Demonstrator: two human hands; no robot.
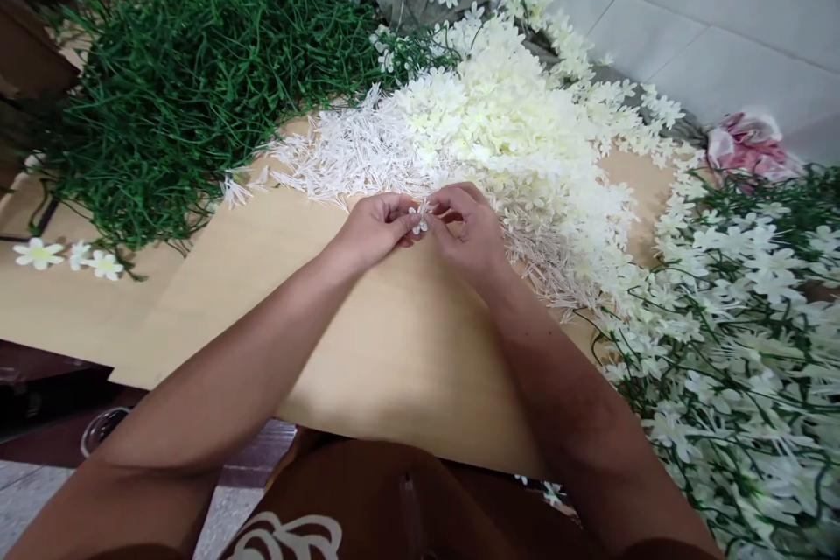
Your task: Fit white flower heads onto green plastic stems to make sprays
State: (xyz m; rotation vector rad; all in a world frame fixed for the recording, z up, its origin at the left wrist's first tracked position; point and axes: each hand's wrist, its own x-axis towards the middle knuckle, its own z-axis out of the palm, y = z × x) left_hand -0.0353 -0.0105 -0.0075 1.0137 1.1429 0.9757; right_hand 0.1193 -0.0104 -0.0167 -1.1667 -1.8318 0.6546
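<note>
My left hand and my right hand meet over a tan board, fingers pinched together. Between the fingertips of both sits a small white artificial flower. Just beyond the hands lies a spread of thin white plastic stamens, and behind and to the right of them a heap of loose cream-white petals.
A big pile of green plastic stems fills the far left. Finished stems with white flowers are heaped at the right. Three loose flowers lie at the left edge. A pink bag sits by the tiled wall.
</note>
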